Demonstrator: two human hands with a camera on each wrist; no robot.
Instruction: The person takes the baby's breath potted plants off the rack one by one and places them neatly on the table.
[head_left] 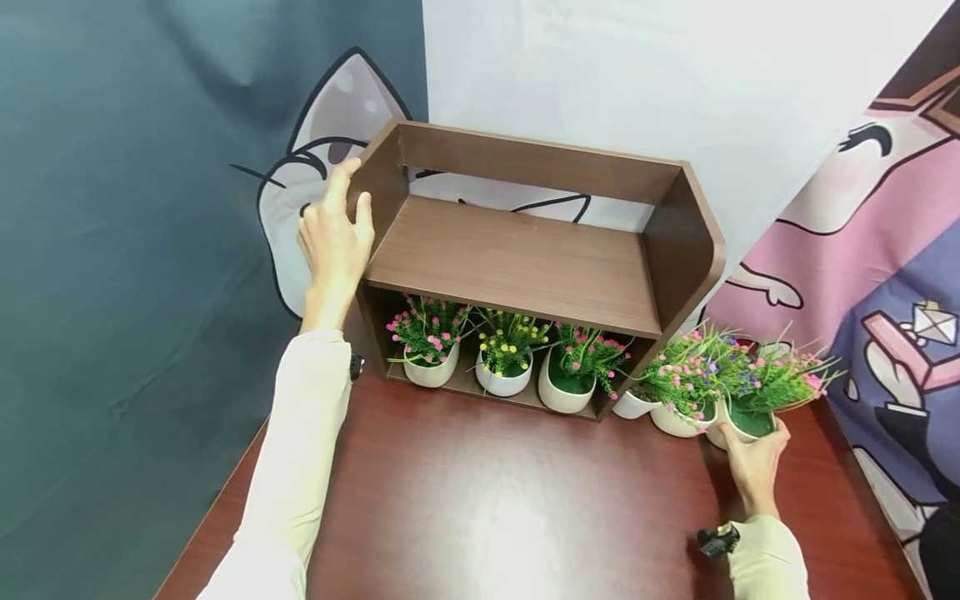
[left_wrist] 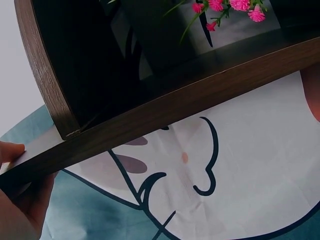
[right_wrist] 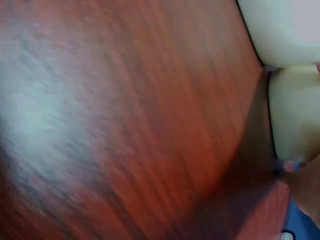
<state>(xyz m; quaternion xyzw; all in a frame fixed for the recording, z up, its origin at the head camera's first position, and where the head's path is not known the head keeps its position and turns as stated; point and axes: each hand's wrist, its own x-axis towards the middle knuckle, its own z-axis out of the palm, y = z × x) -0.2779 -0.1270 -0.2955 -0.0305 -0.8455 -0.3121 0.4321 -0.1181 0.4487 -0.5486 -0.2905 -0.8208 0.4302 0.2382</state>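
Observation:
A brown wooden shelf unit (head_left: 517, 250) stands on the table against the wall. My left hand (head_left: 337, 233) grips the upper edge of its left side panel; the left wrist view shows fingers on both faces of that panel (left_wrist: 150, 102). At the right end of a row of potted flowers, my right hand (head_left: 753, 462) holds a white pot of artificial flowers (head_left: 750, 421), thumb and fingers around its sides. That pot (right_wrist: 295, 112) stands on the table, touching the neighbouring pot (right_wrist: 285, 30) in the right wrist view.
Inside the lower compartment stand a pink-flowered pot (head_left: 431, 367), a yellow-flowered pot (head_left: 504, 379) and another pink-flowered pot (head_left: 566, 392). Two more pots, one small (head_left: 633, 406) and one larger (head_left: 678, 421), stand beside the unit's right side. A printed curtain (head_left: 892, 333) hangs on the right.

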